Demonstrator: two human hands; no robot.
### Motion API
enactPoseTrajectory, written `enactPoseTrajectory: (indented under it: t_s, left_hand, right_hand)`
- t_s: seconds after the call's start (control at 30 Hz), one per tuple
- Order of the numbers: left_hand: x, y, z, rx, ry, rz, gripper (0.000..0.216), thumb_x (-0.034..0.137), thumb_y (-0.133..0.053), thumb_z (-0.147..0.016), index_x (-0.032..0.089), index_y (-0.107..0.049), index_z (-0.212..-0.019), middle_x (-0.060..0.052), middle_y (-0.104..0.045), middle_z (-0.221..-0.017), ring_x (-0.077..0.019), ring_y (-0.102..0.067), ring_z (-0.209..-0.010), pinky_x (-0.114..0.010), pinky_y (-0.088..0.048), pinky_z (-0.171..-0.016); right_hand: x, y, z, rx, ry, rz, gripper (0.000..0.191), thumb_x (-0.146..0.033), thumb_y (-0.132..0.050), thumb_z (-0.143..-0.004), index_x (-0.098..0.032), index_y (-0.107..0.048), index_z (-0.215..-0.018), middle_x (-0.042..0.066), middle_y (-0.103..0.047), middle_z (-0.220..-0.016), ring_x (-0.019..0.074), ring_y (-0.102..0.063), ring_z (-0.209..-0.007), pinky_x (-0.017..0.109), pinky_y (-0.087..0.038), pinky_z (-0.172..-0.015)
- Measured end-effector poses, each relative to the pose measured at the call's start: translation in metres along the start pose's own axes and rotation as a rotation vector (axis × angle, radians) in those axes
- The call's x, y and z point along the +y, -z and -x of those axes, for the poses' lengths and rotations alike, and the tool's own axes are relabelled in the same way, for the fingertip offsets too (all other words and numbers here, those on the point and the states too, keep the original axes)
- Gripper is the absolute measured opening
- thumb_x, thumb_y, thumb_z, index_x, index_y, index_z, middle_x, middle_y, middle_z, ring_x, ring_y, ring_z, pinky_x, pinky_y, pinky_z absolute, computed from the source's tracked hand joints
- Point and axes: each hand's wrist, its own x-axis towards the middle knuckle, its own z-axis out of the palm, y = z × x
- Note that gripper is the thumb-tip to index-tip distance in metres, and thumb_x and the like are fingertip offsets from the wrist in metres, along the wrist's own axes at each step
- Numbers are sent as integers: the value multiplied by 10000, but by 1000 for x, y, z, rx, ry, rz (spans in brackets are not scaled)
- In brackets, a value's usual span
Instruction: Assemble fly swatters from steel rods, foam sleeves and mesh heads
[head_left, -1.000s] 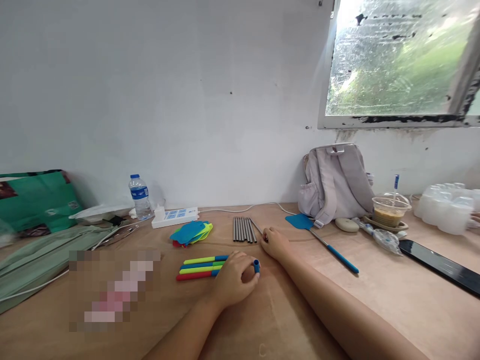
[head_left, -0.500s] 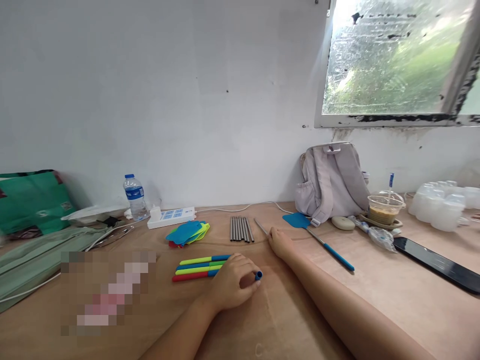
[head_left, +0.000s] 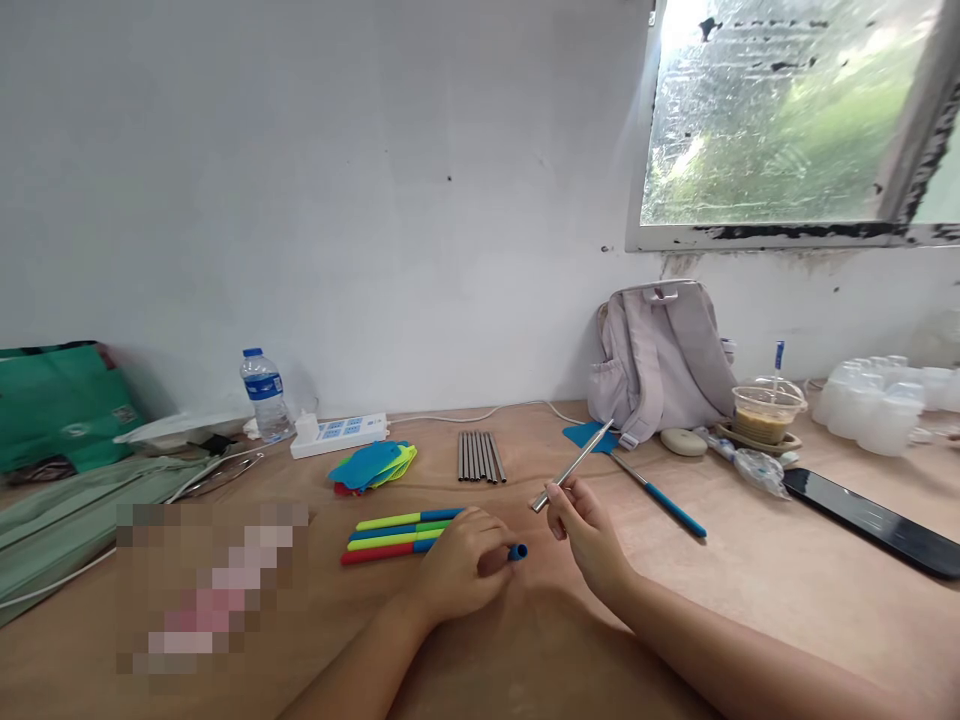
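Fingers of the right hand [head_left: 581,520] pinch a thin steel rod [head_left: 572,466] above the worktop [head_left: 750,600]; the left hand [head_left: 457,560] grips a blue rubber handle [head_left: 517,552]. Best line rod with handle opening, steadying both.

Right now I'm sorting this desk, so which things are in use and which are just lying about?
In use:
- left hand gripping a blue cap
- right hand holding a metal straw
- row of metal straws
- coloured sleeves

Lying about:
- water bottle
- power strip
- backpack
- drink cup
- phone
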Motion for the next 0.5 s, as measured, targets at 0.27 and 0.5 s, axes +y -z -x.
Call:
enactPoseTrajectory:
  t_s: [0.27,0.5]
  left_hand:
    - [3,-4,-4,24,55,-40,98,209,-509,-780,207,-591,-835,-4,-631,-823,-163,-516,-777,-297,-357,-730]
    - [6,-7,-5,33,133,-128,110,241,-474,-801,200,-573,-827,-12,-617,-796,-176,-502,-761,-303,-353,-702]
  right_hand:
    - [-7,-2,12,-139,219,63,177,-375,-480,-846,-201,-460,-862,-9,-549,-678,65,-408,-464,189,-352,-423]
    - [2,-2,6,-92,183,56,191,-389,-435,-864,-201,-451,-895,-26,-524,-690,31,-387,-387,164,-325,-349]
